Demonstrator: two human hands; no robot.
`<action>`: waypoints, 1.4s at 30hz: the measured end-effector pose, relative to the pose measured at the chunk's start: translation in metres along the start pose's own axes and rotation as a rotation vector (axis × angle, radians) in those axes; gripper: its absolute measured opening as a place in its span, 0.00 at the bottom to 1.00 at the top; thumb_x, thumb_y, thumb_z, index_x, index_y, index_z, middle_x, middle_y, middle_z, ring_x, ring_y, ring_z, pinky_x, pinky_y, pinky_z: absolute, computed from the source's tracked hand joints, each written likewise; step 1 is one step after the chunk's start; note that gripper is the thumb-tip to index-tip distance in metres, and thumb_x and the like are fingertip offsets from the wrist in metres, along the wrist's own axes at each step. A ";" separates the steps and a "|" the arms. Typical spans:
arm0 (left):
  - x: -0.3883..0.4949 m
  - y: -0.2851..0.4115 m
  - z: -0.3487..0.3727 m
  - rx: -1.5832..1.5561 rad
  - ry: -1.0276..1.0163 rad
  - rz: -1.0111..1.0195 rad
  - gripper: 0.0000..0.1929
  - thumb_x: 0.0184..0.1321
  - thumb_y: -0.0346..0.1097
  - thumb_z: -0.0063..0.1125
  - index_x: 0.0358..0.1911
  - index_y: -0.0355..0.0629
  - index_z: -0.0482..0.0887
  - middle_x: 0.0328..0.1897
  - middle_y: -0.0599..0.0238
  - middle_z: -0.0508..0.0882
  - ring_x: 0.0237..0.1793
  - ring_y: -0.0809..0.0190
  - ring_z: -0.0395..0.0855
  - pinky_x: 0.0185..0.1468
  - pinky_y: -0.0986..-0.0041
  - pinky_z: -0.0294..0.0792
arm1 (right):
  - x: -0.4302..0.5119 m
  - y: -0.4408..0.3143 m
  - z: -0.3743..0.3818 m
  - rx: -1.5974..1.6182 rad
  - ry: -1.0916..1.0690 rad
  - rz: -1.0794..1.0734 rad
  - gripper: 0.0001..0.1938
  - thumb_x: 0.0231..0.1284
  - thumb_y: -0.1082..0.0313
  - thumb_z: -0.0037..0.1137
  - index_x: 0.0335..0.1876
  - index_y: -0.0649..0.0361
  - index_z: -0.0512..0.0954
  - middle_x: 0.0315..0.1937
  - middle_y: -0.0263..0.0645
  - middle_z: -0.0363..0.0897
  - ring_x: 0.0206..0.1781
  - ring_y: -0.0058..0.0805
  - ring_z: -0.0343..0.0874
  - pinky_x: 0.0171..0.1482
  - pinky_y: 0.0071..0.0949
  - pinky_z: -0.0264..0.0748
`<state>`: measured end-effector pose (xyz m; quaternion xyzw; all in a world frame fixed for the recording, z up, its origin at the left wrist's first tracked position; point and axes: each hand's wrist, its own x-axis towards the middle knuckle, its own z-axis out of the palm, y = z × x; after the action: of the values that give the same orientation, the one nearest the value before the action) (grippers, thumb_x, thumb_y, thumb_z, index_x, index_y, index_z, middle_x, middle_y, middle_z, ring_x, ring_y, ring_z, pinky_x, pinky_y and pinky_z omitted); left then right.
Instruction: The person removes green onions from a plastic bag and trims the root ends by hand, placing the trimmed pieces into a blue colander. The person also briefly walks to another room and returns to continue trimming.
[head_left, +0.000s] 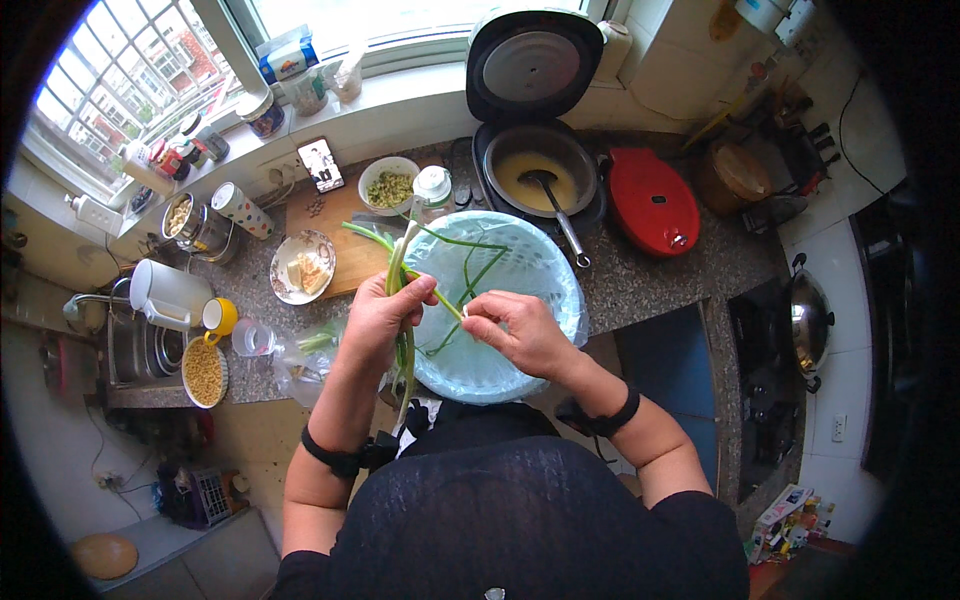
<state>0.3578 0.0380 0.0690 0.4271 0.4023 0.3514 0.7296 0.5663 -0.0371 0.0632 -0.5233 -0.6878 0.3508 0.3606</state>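
My left hand (390, 307) is closed around a small bunch of green onions (397, 266), their stalks sticking out above and below the fist. One green stalk runs from that bunch to my right hand (517, 330), whose thumb and fingers pinch its end, with a small whitish bit at the fingertips. Both hands are over a light blue plastic basin (574, 300) lined with a clear bag. Loose green onion leaves (487, 270) lie inside it. More green onion pieces (316, 341) are in a clear plastic bag left of my left forearm.
Behind the basin stand an open cooker (491, 161) with a ladle (566, 229), a bowl of chopped greens (390, 187) and a jar (433, 184). A red appliance (652, 199) sits right. Left are a patterned plate (281, 277), a cutting board (356, 262), a yellow mug (220, 316) and a white pitcher (169, 289).
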 end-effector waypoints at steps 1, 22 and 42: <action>-0.001 -0.001 0.001 0.005 0.003 -0.003 0.09 0.62 0.39 0.66 0.34 0.43 0.83 0.29 0.69 0.84 0.23 0.76 0.71 0.28 0.84 0.61 | 0.000 -0.003 0.001 0.014 -0.003 0.008 0.07 0.66 0.67 0.58 0.39 0.64 0.81 0.32 0.40 0.82 0.34 0.25 0.82 0.38 0.25 0.76; -0.013 0.003 0.001 0.097 0.017 0.193 0.08 0.63 0.34 0.65 0.41 0.38 0.85 0.30 0.66 0.86 0.25 0.75 0.73 0.31 0.82 0.65 | -0.003 0.020 0.005 -0.003 0.127 0.275 0.12 0.63 0.59 0.58 0.32 0.61 0.81 0.23 0.41 0.81 0.27 0.35 0.81 0.32 0.32 0.75; -0.018 0.014 -0.011 0.003 -0.243 0.048 0.08 0.60 0.33 0.63 0.39 0.39 0.82 0.27 0.72 0.78 0.24 0.77 0.68 0.28 0.84 0.58 | 0.008 0.000 -0.012 0.456 -0.233 0.261 0.10 0.66 0.63 0.59 0.45 0.62 0.81 0.38 0.36 0.84 0.41 0.19 0.80 0.44 0.21 0.74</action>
<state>0.3378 0.0323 0.0833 0.4769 0.3011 0.3138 0.7639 0.5753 -0.0277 0.0706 -0.4687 -0.5549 0.5977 0.3393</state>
